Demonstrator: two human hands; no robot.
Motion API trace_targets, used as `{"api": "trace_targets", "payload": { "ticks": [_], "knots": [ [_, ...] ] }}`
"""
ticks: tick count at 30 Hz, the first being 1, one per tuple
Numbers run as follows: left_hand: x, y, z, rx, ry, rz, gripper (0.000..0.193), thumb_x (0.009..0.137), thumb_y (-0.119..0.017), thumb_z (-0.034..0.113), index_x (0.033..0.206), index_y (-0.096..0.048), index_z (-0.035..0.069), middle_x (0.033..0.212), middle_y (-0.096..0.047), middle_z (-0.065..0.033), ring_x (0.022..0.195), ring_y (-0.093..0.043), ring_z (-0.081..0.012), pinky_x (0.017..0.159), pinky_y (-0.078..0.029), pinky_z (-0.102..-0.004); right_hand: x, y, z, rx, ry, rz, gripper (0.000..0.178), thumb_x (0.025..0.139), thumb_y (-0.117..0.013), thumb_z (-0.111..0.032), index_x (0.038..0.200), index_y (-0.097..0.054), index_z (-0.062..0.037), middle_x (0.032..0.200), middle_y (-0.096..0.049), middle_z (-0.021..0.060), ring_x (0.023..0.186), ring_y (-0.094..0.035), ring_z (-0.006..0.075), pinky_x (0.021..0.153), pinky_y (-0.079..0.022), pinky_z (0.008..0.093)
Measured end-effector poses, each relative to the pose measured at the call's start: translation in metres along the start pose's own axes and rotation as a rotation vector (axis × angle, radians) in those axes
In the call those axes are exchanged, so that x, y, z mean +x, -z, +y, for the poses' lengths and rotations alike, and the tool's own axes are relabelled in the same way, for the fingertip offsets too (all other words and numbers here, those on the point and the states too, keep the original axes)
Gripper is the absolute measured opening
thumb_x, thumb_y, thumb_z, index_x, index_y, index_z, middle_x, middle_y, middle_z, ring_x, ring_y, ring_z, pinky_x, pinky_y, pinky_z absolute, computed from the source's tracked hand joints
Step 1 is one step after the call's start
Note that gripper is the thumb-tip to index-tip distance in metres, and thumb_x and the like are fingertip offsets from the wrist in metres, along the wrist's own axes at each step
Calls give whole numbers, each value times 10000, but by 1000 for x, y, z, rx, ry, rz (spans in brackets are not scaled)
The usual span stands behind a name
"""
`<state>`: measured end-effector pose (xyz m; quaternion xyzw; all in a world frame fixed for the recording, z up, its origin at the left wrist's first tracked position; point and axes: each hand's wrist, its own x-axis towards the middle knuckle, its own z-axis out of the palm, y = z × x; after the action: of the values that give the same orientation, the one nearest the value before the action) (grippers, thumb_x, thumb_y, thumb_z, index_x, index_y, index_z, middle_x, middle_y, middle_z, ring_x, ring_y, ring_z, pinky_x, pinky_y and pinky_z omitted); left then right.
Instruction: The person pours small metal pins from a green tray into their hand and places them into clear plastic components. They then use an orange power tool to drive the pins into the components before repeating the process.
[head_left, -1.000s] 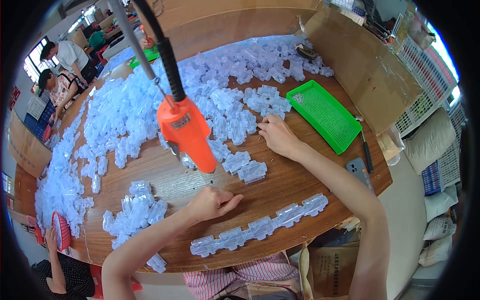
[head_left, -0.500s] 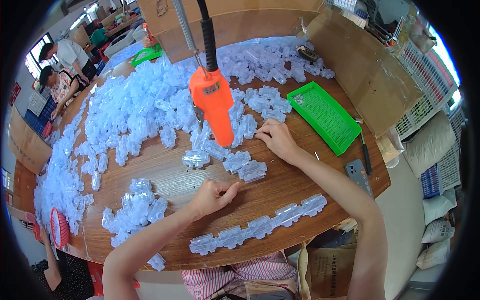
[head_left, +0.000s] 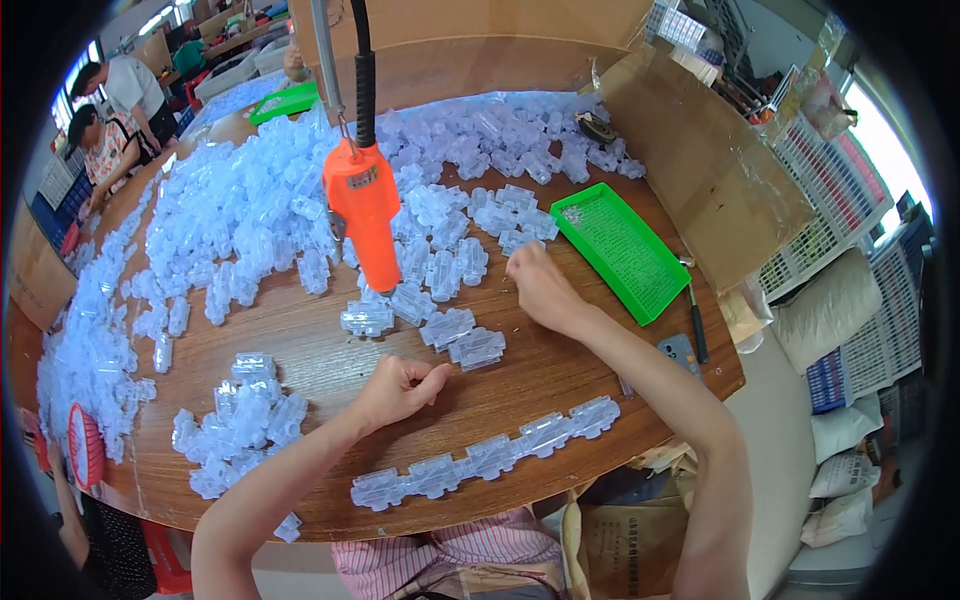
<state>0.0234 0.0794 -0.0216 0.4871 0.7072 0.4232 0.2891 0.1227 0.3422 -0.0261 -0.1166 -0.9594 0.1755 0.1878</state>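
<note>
My left hand (head_left: 400, 388) rests on the wooden table (head_left: 300, 340) with its fingers curled into a loose fist, thumb against forefinger; nothing shows in it. Just ahead of it lie three clear plastic parts (head_left: 465, 342). My right hand (head_left: 541, 287) reaches forward, fingertips down at the edge of a cluster of clear parts (head_left: 515, 238); the hand hides whether it grips one. An orange powered screwdriver (head_left: 364, 212) hangs on a cord above the table, tip down, between and beyond both hands, untouched.
A green tray (head_left: 618, 250) lies right of my right hand, with a phone (head_left: 680, 350) and a pen-like tool (head_left: 697, 325) near the edge. Joined clear parts form a row (head_left: 490, 455) along the front edge. Heaps of clear parts (head_left: 240, 215) cover the far table. Other people (head_left: 110, 130) work at far left.
The hanging orange screwdriver has swung up and away from the table, off the part it stood over. My hands have stayed almost in place.
</note>
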Motion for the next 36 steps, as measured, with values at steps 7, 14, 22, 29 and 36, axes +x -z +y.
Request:
{"api": "trace_targets", "payload": {
  "ticks": [7, 14, 22, 29, 36],
  "knots": [
    [3, 0, -2, -13, -19, -29, 422, 909, -580, 252, 563, -627, 14, 470, -565, -36, 409, -474, -78, 408, -375, -277, 8, 83, 87, -95, -279, 370, 92, 840, -540, -36, 896, -584, 22, 949, -586, 200, 918, -557, 339, 820, -447, 414],
    [4, -1, 1, -49, -26, -20, 402, 902, -590, 228, 565, -622, 11, 465, -558, -38, 405, -470, -81, 409, -378, -285, 11, 115, 102, 29, -468, 335, 189, 802, -664, -155, 909, -664, 1, 914, -667, 150, 780, -638, 273, 709, -494, 355],
    [4, 2, -4, -36, 3, -32, 388, 898, -595, 209, 571, -617, 1, 471, -564, -51, 405, -469, -78, 407, -388, -288, 8, 42, -7, 78, -202, -158, 277, 892, -568, -266, 897, -596, 9, 914, -628, 199, 863, -617, 323, 728, -477, 416],
    [3, -1, -3, -45, 25, -38, 382, 890, -598, 217, 583, -630, -8, 470, -568, -52, 405, -472, -77, 411, -394, -290, 5, 0, -14, -181, -172, -180, 320, 931, -497, -287, 989, -477, 27, 1015, -578, 234, 954, -576, 394, 763, -466, 493],
    [3, -1, -5, -31, 12, -44, 378, 883, -603, 230, 588, -640, -3, 472, -574, -56, 407, -492, -85, 421, -412, -293, 7, -7, -15, -175, -185, -198, 184, 930, -475, -180, 936, -466, 4, 953, -570, 205, 884, -564, 385, 746, -445, 469]
  ]
}}
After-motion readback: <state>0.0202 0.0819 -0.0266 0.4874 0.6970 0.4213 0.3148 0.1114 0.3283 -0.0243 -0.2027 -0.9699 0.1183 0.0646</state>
